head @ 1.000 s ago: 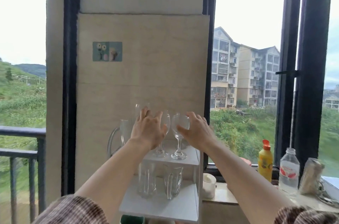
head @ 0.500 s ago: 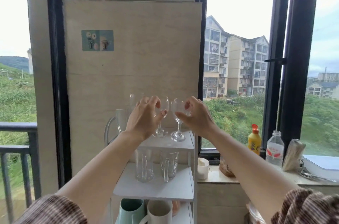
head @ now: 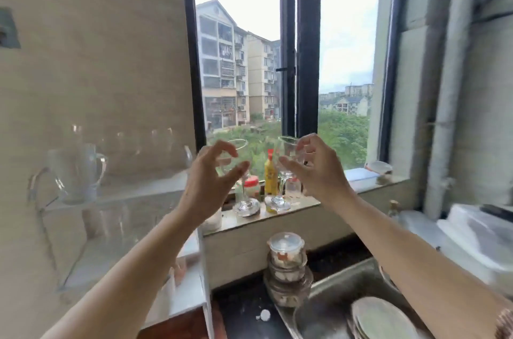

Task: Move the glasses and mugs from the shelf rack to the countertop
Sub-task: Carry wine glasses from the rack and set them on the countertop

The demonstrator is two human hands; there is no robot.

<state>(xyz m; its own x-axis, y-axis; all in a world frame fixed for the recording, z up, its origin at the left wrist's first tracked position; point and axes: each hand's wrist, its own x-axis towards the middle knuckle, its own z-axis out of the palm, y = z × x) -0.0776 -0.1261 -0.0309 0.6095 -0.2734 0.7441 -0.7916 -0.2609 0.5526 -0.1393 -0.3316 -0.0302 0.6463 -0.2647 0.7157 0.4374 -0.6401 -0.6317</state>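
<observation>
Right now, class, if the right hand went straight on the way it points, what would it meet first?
Probably the yellow bottle on the window sill: the right hand, holding a stemmed glass, points forward and slightly left toward it. Depth is unclear, so this is a guess.

The left glass [head: 246, 206] and right glass [head: 278, 202] are clear and colourless. The shelf rack [head: 205, 269] is white. The window frame [head: 305, 47] is black. The wall panel [head: 97, 61] is beige. The bottle [head: 270, 177] is yellow with a red cap. The countertop [head: 238, 311] is black. The sleeve [head: 504, 323] is brown check.
</observation>
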